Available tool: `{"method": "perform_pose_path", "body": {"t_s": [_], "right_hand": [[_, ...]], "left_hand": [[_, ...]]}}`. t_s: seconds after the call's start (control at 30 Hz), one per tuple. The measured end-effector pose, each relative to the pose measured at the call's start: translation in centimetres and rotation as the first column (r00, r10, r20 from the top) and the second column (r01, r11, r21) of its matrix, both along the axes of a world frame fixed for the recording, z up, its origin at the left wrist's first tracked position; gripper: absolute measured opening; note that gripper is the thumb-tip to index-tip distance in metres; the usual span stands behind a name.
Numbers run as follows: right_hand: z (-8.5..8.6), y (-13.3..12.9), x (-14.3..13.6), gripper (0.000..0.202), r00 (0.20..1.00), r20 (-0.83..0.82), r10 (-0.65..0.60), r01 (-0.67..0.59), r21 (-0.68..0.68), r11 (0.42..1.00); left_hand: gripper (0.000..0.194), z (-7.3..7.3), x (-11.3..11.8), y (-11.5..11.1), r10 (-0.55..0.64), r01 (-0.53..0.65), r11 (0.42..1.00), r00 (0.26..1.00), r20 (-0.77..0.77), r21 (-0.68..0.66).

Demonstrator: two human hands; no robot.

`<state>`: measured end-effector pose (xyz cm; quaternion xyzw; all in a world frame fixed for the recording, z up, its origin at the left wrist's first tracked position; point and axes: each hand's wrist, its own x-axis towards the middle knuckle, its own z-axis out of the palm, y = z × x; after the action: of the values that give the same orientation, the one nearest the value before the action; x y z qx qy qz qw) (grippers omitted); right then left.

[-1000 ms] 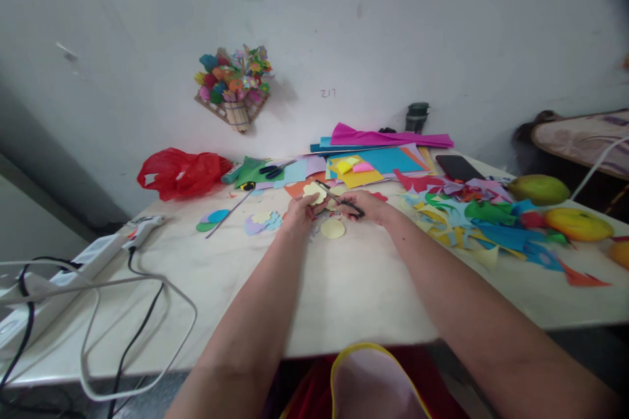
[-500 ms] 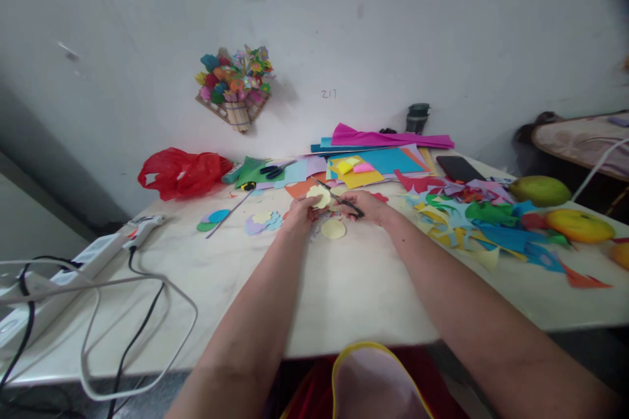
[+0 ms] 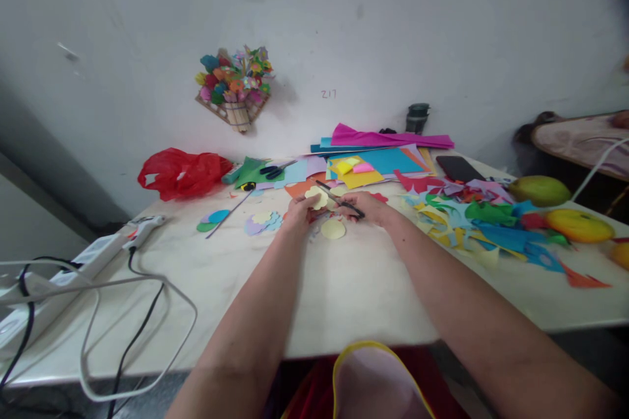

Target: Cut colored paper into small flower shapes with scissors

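Pinched in my left hand (image 3: 301, 211) is a pale yellow flower-shaped paper (image 3: 318, 198) with scalloped edges. My right hand (image 3: 364, 205) is closed round the dark handles of a pair of scissors (image 3: 337, 197), whose blades point up and left beside the flower's right edge. Just below both hands a pale yellow paper circle (image 3: 333, 229) lies on the white table (image 3: 354, 294). To the left of my left hand rest scalloped paper pieces (image 3: 265, 222) in lilac, blue and yellow.
Coloured scraps (image 3: 472, 222) and mangoes (image 3: 539, 190) cover the right side. Paper sheets (image 3: 378, 162), a phone (image 3: 459, 169) and spare scissors (image 3: 274, 171) lie at the back. A red bag (image 3: 181, 173) is back left; a power strip (image 3: 78, 262) with loose cables is at the left.
The paper flower has shifted slightly left and turned a little in my left hand. The scissor blades sit closer together than before. Both arms have barely moved.
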<state>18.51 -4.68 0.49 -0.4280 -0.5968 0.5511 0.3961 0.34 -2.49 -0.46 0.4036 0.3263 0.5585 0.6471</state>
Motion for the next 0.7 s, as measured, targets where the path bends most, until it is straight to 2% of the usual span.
{"method": "perform_pose_path", "body": {"t_s": [0.27, 0.4, 0.7], "right_hand": [[0.52, -0.44, -0.17, 0.005, 1.0, -0.024, 0.018, -0.017, 0.015, 1.0], [0.55, -0.44, -0.3, 0.01, 1.0, 0.0, 0.004, -0.004, 0.04, 0.999], [0.6, -0.65, -0.61, 0.02, 0.999, 0.036, -0.025, 0.022, 0.072, 0.997]], "left_hand": [[0.028, -0.37, 0.07, 0.26, -0.04, 0.04, 0.999, 0.999, -0.004, 0.036], [0.033, -0.31, 0.07, 0.14, -0.045, 0.045, 0.999, 0.999, -0.004, 0.028], [0.026, -0.35, 0.17, 0.09, -0.072, 0.073, 0.997, 0.997, -0.03, 0.011]]}}
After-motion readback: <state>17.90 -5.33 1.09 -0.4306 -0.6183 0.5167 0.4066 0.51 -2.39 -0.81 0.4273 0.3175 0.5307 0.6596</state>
